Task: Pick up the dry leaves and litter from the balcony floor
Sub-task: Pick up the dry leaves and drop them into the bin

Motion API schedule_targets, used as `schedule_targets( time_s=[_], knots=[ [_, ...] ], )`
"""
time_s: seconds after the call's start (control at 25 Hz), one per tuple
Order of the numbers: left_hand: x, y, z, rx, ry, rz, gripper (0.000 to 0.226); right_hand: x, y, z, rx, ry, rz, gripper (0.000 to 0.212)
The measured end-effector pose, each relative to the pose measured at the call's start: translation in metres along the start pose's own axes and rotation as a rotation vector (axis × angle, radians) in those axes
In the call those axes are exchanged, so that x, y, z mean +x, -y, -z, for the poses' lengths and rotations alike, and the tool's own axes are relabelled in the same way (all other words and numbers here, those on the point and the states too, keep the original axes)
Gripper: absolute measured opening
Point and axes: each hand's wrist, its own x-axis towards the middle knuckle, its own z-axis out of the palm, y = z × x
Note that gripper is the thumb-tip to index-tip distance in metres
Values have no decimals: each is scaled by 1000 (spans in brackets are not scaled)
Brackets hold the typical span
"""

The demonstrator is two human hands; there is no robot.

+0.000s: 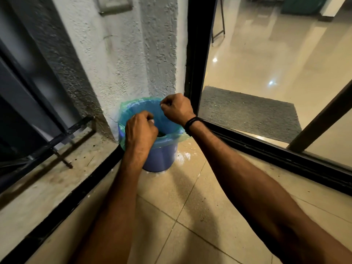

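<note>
Both forearms stretch over the floor (190,216) to the blue bin (160,157) in the corner, left hand (140,130) right above its mouth, right hand (176,109) by the far rim, both curled tight so can't tell what they hold, dark litter (162,133) showing straight below the left.

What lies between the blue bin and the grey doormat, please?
The black door frame and its floor track lie between the blue bin and the grey doormat, as the head view shows.
</note>
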Motion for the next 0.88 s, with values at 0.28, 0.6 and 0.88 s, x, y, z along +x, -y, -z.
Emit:
schedule_targets(
  time_s=[0.28, 0.6, 0.88],
  knots=[
    [-11, 8, -33, -137, -190, -145, 14, -19, -30, 36, 18, -133, -103, 22],
    [-10, -6, -73, -159, -348, -113, 19, -53, -89, 89, -71, -169, -204, 25],
    [-8, -25, -94, -163, -380, -112, 25, -86, -129, 123, -55, -172, -278, 17]
  ],
)
